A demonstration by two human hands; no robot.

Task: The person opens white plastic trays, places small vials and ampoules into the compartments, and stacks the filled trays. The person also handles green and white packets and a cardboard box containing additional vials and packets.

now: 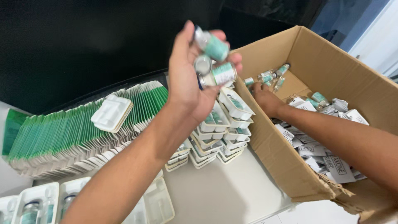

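Glass vials (212, 58) crowded the closed left hand (188, 83); one could slip out. Right hand (265, 99) gripped more vials (267, 76) in the cardboard box (331, 62).

- A big dark wall (83, 45) fills the top of the view, from 9 o'clock round to 12 o'clock. It looks almost black.
- At 1 o'clock there is a blue-grey patch (352, 18), dim and blurry.
- At 2 o'clock sits a bright white panel (379, 45), where the light is strongest.
- A pale white table top (224, 195) lies at 6 o'clock, smooth and softly lit.
- The table's dark curved edge (103, 93) runs at 10 o'clock.
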